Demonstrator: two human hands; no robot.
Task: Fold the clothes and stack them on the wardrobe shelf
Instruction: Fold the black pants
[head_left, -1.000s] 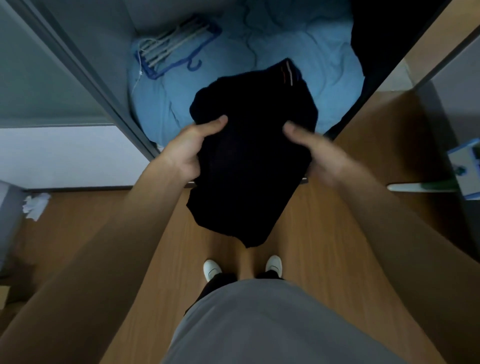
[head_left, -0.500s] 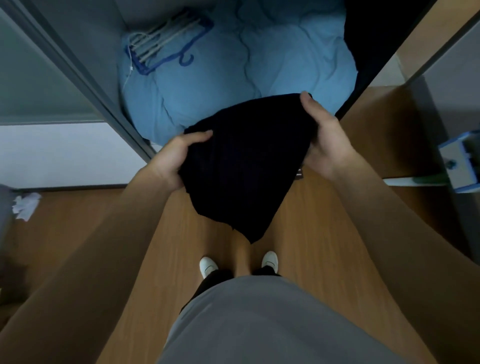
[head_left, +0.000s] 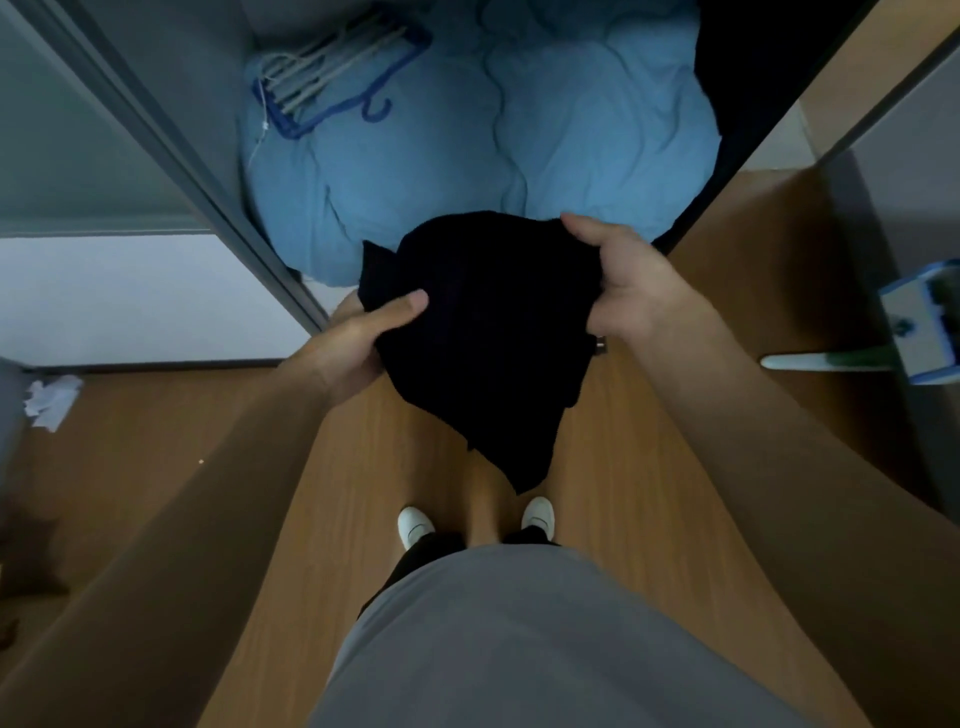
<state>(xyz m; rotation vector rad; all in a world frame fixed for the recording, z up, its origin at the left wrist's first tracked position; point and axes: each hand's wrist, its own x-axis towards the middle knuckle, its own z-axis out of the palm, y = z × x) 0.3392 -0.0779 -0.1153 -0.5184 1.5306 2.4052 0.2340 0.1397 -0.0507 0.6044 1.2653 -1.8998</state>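
Both hands are on the black garment (head_left: 483, 332) mid-frame, held in the air just in front of the wardrobe's blue bedding (head_left: 467, 156). Left hand (head_left: 358, 343) pinches its left edge, thumb on top. Right hand (head_left: 628, 291) has fingers curled round the upper right edge.

Both bare forearms reach forward, converging ahead of the torso. Left hand (head_left: 358, 343) grips the dark garment (head_left: 488, 338) at its left edge, thumb lying flat on top. Right hand (head_left: 631, 291) clamps the upper right edge, thumb over the cloth, fingers curled beneath.
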